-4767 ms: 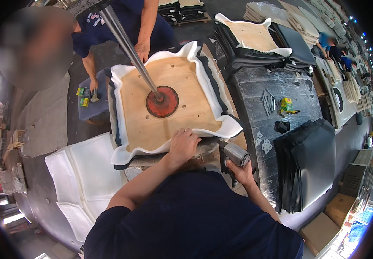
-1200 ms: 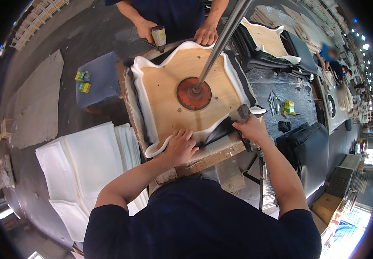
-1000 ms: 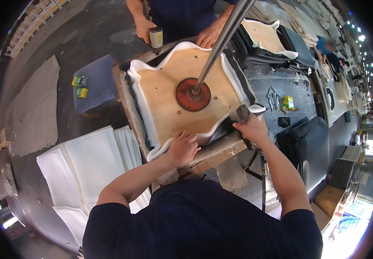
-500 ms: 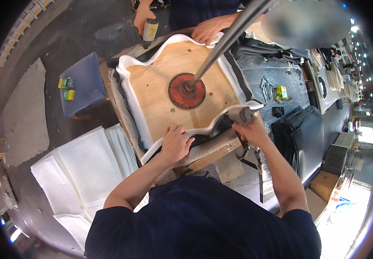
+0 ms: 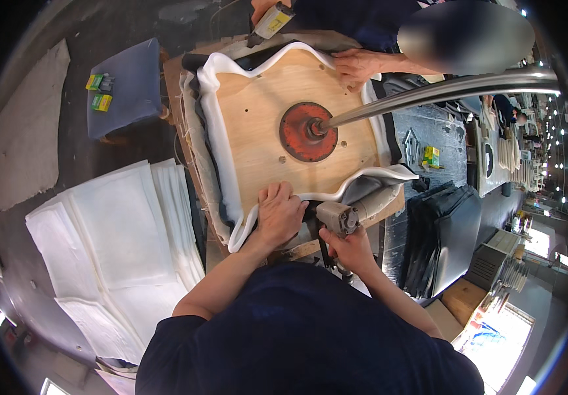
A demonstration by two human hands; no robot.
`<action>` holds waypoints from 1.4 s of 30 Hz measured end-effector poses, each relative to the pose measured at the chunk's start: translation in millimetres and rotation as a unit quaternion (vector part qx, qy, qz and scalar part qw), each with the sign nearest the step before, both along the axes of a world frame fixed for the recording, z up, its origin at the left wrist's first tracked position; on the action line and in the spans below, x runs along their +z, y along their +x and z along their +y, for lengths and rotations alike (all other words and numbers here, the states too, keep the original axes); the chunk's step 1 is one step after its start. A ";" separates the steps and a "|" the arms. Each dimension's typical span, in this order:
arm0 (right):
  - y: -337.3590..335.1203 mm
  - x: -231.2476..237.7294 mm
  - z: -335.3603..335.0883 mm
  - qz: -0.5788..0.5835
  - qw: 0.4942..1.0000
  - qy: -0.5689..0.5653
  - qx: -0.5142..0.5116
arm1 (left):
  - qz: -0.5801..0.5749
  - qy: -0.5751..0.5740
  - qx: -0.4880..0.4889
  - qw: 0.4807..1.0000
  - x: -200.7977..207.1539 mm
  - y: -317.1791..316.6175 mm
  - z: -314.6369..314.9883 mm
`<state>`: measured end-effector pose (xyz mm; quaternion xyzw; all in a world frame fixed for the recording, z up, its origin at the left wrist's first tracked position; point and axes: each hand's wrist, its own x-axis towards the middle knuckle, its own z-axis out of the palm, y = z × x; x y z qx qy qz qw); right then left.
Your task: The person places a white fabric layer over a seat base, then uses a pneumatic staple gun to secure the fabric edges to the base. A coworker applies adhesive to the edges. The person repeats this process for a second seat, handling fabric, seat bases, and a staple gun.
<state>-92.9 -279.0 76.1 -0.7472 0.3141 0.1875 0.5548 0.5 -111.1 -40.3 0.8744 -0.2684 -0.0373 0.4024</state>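
Observation:
A wooden seat panel (image 5: pixel 257 125) lies face down, edged with white foam (image 5: pixel 223 151) and black cover material (image 5: pixel 361 188). A red round press disc (image 5: pixel 292 131) on a metal rod (image 5: pixel 428 99) bears on its middle. My left hand (image 5: pixel 280 216) grips the near edge, fingers curled over the foam and cover onto the wood. In my right hand (image 5: pixel 352 249) is an air staple gun (image 5: pixel 338 217), its nose by the near edge just right of my left hand; the contact point is hidden.
Across the panel, a co-worker's hand (image 5: pixel 357 66) presses the far edge; their other hand holds a second staple gun (image 5: pixel 272 23). White sheets (image 5: pixel 116 224) are stacked at left, beside a blue stool (image 5: pixel 126 82) with small boxes. Black sheets (image 5: pixel 442 234) are piled at right.
My right hand has brought the staple gun leftward and down, close to my left hand. The panel sits slightly farther right in view. The co-worker's staple gun has lifted off the far edge.

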 end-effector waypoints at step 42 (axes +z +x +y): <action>-42.9 -13.2 -105.3 -0.194 0.967 0.031 -0.160 | -0.052 -0.043 -0.047 0.997 27.2 -0.1 -103.4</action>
